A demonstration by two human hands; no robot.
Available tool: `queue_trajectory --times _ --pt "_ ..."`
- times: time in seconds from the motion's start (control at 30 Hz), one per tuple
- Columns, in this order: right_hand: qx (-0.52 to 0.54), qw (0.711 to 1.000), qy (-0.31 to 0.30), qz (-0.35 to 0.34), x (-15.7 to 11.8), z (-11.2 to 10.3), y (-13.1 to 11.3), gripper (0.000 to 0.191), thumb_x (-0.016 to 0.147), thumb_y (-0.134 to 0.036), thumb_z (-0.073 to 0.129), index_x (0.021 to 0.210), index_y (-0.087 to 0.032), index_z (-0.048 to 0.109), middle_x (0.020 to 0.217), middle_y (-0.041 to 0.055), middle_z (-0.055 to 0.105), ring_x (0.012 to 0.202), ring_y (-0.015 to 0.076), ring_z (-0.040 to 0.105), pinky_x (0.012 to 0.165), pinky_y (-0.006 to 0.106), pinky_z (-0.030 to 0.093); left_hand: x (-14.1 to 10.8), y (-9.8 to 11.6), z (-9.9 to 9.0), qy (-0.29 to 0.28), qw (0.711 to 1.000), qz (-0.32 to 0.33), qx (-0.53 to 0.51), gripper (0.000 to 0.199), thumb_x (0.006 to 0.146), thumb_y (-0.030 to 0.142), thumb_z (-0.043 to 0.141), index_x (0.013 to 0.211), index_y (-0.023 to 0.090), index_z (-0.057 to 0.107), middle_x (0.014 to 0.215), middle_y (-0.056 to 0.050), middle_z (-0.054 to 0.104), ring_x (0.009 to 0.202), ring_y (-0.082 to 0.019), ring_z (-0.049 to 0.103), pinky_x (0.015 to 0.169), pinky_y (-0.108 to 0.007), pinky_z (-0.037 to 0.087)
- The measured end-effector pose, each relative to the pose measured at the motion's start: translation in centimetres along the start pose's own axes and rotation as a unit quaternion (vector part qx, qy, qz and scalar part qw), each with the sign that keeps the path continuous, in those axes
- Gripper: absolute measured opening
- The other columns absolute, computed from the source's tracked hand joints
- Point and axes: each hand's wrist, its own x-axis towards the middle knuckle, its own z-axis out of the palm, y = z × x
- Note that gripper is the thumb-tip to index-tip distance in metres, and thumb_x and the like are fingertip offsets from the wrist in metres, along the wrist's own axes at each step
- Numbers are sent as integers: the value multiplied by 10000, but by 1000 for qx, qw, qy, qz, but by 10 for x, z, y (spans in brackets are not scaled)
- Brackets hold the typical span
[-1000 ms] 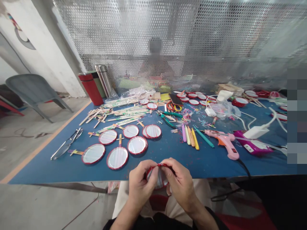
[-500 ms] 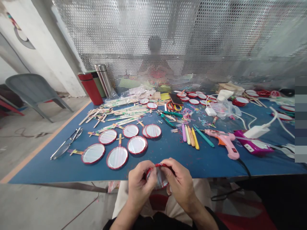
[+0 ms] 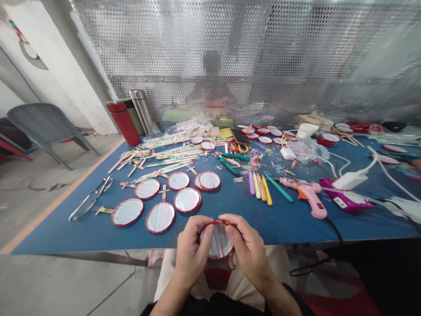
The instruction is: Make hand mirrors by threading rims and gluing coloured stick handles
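Note:
Over my lap at the table's front edge, I hold a round disc with a red rim [image 3: 219, 245] between both hands. My left hand [image 3: 194, 245] pinches the rim's upper left, thumb on the face. My right hand [image 3: 248, 245] grips the upper right the same way, and its fingertips come close to the left ones at the top. The disc's pale face shows reflections and thin dark lines. Just beyond my hands lie similar red-rimmed discs, among them one without a handle [image 3: 187, 199] and one with a stick handle [image 3: 160, 217].
Wooden sticks [image 3: 177, 153] lie in a heap at the back left. Marker pens [image 3: 259, 186], green-handled pliers [image 3: 228, 164], a pink glue gun [image 3: 307, 191] and a purple power strip [image 3: 345, 199] are on the right. Glasses [image 3: 90, 199] rest at left; flasks [image 3: 123, 123] stand behind.
My fingers have shifted along the rim towards its top, and my thumbs have drawn apart, so more of the disc's face shows. The things on the table have not moved.

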Motion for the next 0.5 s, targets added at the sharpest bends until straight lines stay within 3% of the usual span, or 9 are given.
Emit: queue_trajectory --times 0.1,0.3,0.5 --pt "34 999 -21 15 1 -2 -2 220 963 -331 445 1004 -236 639 889 42 680 800 172 660 632 246 527 -1 -2 -1 -18 999 -16 -21 104 884 177 543 939 223 619 813 14 678 719 -102 640 644 -167 499" --pt "106 990 -74 55 4 -3 0 136 900 -359 567 901 -223 576 692 -31 554 557 98 505 502 198 416 0 0 -2 -47 997 -39 -56 91 893 197 541 899 228 626 773 27 687 690 -95 643 621 -156 495" --pt "118 986 -90 80 6 -1 4 174 829 -328 657 848 -209 532 636 -70 442 533 75 382 475 179 325 1 1 -4 -43 997 -35 -50 82 878 188 559 877 229 630 765 35 702 691 -92 655 634 -152 499"
